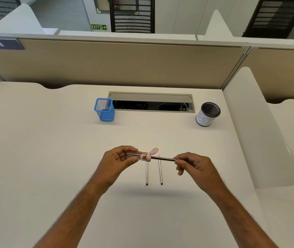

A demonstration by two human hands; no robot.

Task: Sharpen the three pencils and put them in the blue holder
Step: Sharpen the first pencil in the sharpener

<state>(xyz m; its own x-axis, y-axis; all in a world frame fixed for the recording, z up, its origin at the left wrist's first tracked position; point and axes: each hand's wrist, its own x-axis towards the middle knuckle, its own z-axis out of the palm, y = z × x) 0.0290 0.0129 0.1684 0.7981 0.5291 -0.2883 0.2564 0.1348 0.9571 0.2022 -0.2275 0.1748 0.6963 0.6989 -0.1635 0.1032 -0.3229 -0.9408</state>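
- Gripping with both hands, we hold the work above the desk (53, 158): our left hand (117, 161) curls round the clear barrel of the sharpener (139, 155), and our right hand (192, 163) pinches the far end of the pencil (164, 158) whose tip sits in the pink cap.
- Nearest us, two more pencils lie flat on the desk just under the hands, side by side, a left one (147, 173) and a right one (160, 173); the right one shows a pale point at its far end, and we cannot tell the state of the left one's tip, hidden beneath the sharpener.
- We judge the main risk to be a snapped lead if we twist at an angle or push too hard.
- The sharpener's lid stands flipped open, so shavings could spill if we tilt the barrel.
- A dropped hand could knock the loose pencils and roll them.
- Farther off, the blue holder (104, 110) stands empty at the far left; the black cup (207, 114) at the far right could be mistaken for it.
- Count: three pencils, one sharpener, one blue holder, one black cup.
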